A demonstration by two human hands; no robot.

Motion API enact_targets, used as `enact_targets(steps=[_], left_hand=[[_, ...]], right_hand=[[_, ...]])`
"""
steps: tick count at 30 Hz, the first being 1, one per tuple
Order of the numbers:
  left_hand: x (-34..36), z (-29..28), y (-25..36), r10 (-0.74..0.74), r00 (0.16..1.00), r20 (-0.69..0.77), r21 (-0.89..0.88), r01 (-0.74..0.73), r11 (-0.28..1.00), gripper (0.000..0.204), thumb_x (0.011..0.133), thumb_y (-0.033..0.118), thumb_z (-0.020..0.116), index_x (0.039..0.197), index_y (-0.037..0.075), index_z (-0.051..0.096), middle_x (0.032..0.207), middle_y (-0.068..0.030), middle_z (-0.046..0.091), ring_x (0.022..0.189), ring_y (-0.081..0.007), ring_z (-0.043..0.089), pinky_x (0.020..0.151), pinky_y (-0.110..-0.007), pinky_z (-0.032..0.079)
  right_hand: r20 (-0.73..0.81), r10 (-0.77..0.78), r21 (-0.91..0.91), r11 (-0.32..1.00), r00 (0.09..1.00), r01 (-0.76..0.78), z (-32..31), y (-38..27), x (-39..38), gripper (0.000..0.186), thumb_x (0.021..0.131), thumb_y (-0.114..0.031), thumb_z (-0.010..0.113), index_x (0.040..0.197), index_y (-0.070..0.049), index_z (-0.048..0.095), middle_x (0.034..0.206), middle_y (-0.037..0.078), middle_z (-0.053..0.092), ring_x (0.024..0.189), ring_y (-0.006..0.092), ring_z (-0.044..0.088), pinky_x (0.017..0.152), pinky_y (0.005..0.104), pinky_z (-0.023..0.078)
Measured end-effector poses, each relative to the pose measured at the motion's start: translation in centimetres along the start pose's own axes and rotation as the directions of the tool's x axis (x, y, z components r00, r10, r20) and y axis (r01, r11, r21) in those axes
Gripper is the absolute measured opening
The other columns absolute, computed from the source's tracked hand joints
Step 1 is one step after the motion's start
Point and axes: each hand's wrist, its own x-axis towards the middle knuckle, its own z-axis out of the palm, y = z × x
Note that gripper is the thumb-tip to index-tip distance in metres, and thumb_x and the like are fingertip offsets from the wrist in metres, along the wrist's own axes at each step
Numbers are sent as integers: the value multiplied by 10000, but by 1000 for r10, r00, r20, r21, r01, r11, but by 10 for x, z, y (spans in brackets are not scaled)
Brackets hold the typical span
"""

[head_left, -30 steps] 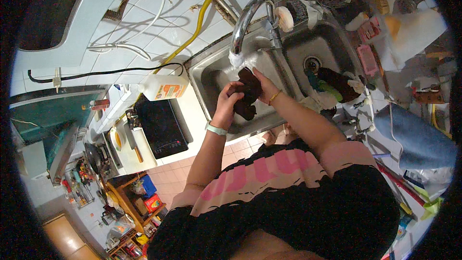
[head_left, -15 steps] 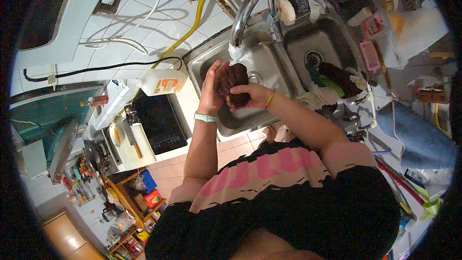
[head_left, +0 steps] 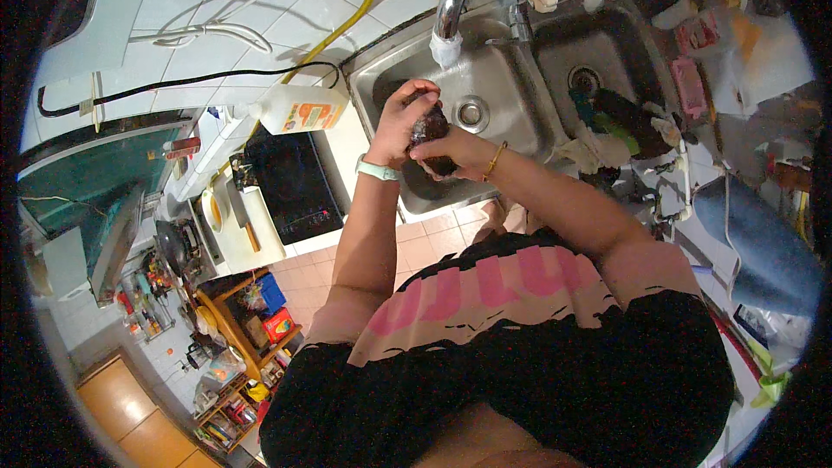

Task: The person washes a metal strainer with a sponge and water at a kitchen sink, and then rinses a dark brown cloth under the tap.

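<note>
Over the left basin of a steel double sink, both my hands are closed round a dark reddish-brown, wrinkled wet lump; I cannot make out its kind. My left hand, with a pale band at the wrist, wraps its upper left side. From the lower right, my right hand grips its lower end, the thumb lying across it. A chrome faucet with a white spout end arches just above, and water appears to run from it. Beside the lump the basin drain shows.
In the right basin lie dark and green items, with pale cloth on its near edge. A white jug and a black cooktop stand left of the sink. Farther left, a knife rests on a board. A pink tray sits at right.
The lump is squeezed smaller between my hands, and my left fingers now curl over its top. The view has shifted slightly, so the sink appears farther right.
</note>
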Motion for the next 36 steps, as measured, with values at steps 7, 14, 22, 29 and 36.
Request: enact_targets(steps=[7,14,22,29,36], left_hand=[[29,-2,-90,149,940,-308,408,-11,913,166,828,130,590,926,-4,595,819,-65,608,744,-138,533,722,-268,443],[11,3,-158,192,654,-732,392,173,904,226,865,138,554,1032,-13,541,937,-154,601,817,-246,567,758,-341,455],[-39,0,-25,-141,986,-84,-286,111,952,597,899,489,498,1295,51,415,1304,-153,460,1174,-240,449,1006,-389,340],[-66,11,45,359,911,204,-542,-200,816,865,738,649,591,1402,158,334,1259,-81,512,1226,-361,430,988,-594,352],[-54,-4,84,89,934,346,237,-179,955,125,790,30,613,911,21,580,727,-21,545,647,-114,512,595,-263,422]], right_hand=[[-320,-404,-907,391,857,-154,-118,103,105,535,626,-360,782,928,48,613,923,225,652,862,329,654,774,410,518],[-390,-424,-920,204,817,-334,-51,64,24,369,708,-204,676,998,6,585,947,233,637,887,398,611,729,445,492],[-151,-154,-582,812,976,38,-31,37,4,531,640,-451,792,968,-77,606,831,78,638,756,227,620,683,356,504],[626,63,211,946,777,-246,64,-1,-24,425,848,-507,565,889,-85,583,703,56,557,640,169,543,541,300,433],[58,-92,-293,950,994,105,85,-22,-43,292,785,-356,681,699,-108,555,613,25,547,511,122,508,452,240,388]])
